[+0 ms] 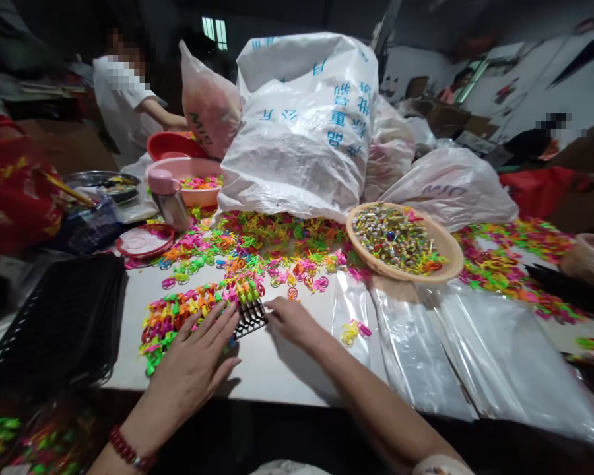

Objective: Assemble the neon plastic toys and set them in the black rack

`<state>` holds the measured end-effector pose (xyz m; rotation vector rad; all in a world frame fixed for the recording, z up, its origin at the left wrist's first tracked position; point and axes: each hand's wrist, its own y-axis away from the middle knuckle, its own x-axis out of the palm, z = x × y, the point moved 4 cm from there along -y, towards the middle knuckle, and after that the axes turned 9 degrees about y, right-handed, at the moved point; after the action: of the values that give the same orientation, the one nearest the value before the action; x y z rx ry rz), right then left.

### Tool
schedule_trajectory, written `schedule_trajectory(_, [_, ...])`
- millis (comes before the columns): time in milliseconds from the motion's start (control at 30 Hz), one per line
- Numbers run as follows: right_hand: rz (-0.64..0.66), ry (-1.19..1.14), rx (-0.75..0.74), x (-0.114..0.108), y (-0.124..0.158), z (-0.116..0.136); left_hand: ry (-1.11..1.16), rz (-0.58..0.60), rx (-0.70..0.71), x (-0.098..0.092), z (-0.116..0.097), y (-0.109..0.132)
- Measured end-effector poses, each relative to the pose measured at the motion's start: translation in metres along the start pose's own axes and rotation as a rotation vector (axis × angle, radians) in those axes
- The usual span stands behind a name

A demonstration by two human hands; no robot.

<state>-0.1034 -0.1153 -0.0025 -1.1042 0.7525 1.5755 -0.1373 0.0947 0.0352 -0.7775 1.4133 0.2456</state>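
Note:
A black plastic rack [251, 318] lies on the white table, its left and middle part covered by rows of small bright plastic pieces [171, 313] in green, pink, yellow and orange. Bare black slots show at its right end. My left hand [198, 359] rests flat over the filled rows, fingers stretched out, a red bead bracelet on the wrist. At the rack's right edge my right hand [294, 322] is closed on its border, with the fingertips partly hidden. Beyond the rack spreads a loose heap of similar colourful pieces [237, 247].
Black racks [54, 323] are stacked at left. A peach basin [455, 260] of small shiny parts stands behind clear plastic bags [505, 356]. A large white sack [297, 145] blocks the back. A steel flask [171, 201] stands left; a person in white [123, 99] is behind.

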Motion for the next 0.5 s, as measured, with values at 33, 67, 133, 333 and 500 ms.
schedule_trajectory(33, [0.005, 0.121, 0.143, -0.016, 0.006, -0.025, 0.000, -0.001, 0.003, -0.001, 0.000, 0.000])
schedule_trajectory(67, [0.001, 0.256, 0.314, -0.033, 0.011, -0.052, 0.001, -0.001, 0.002, -0.001, 0.001, 0.001])
schedule_trajectory(133, [-0.022, 0.360, 0.471, -0.061, 0.019, -0.097, 0.001, -0.003, -0.003, -0.001, 0.001, 0.001])
schedule_trajectory(333, [-0.099, 0.474, 0.622, -0.077, 0.019, -0.150, -0.023, -0.037, -0.022, 0.003, 0.000, 0.000])
schedule_trajectory(500, [-0.140, 0.404, 0.438, -0.048, 0.007, -0.126, -0.063, -0.079, -0.047, 0.004, 0.008, 0.002])
